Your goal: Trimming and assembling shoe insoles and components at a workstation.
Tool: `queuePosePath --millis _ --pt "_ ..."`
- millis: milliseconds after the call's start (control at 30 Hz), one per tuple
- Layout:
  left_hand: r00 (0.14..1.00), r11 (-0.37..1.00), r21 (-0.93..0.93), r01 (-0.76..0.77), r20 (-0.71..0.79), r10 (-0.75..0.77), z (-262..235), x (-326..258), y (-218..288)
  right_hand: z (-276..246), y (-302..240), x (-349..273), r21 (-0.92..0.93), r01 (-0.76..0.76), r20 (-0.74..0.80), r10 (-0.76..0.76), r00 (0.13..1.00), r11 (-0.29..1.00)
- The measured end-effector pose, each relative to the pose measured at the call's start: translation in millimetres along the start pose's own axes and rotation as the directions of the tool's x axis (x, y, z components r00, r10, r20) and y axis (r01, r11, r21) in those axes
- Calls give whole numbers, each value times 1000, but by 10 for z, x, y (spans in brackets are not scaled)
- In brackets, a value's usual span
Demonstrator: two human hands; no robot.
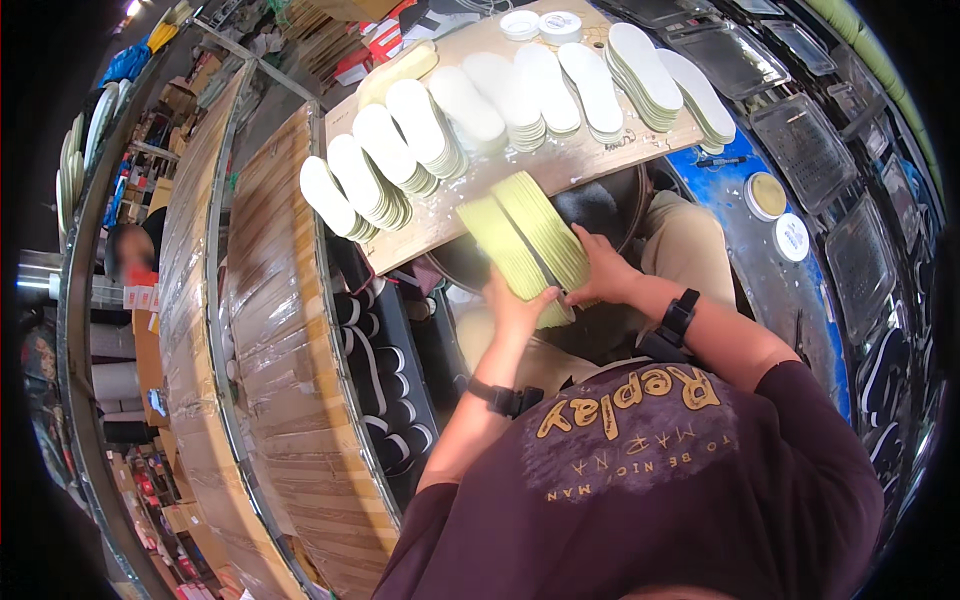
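Note:
Over my lap, at the front edge of the wooden board [440, 222], I hold a thick bundle of yellow-green insoles [500, 240] on edge, parted by a dark gap into two stacks. My left hand [517, 300] grips the left stack near its lower end. Wrapped round the right stack is my right hand [603, 268]. Both thumbs meet close together at the near end. Beyond the bundle, several piles of white-topped insoles [415, 120] lie in a row across the board, some with yellow-green edges showing.
Two white round tubs [540, 26] stand at the board's back edge. On the blue surface [740, 225] at right lie round lids [791, 237] and a dark pen [722, 161]. Taped cardboard panels [285, 330] rise at left, beside a rack of dark insoles [390, 390]. Metal mesh trays [803, 140] line the right.

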State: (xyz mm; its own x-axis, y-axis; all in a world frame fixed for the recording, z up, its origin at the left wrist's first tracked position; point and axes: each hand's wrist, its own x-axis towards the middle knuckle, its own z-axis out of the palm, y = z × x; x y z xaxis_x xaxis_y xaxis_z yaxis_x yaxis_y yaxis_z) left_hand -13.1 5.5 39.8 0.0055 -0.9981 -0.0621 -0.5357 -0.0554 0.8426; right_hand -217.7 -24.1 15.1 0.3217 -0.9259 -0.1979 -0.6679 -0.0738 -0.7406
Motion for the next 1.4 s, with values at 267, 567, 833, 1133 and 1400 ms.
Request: queuePosePath --millis 267,567,833,1133,1400 --pt "992 718 -684 129 93 -90 -33 -128 -389 -210 100 -105 800 -160 216 -29 976 578" --pt "977 836 -520 175 198 -81 29 -71 -148 -150 101 -211 719 -124 173 -3 985 684" --pt "990 821 -557 126 128 -65 -1237 510 643 -1221 146 -319 772 65 -192 135 972 632" --pt "985 725 -684 82 165 44 -427 2230 1244 -1736 386 943 913 208 -286 188 939 351" --pt "996 661 -745 88 50 -76 973 2802 1283 -1689 619 1771 865 225 -407 365 837 449"
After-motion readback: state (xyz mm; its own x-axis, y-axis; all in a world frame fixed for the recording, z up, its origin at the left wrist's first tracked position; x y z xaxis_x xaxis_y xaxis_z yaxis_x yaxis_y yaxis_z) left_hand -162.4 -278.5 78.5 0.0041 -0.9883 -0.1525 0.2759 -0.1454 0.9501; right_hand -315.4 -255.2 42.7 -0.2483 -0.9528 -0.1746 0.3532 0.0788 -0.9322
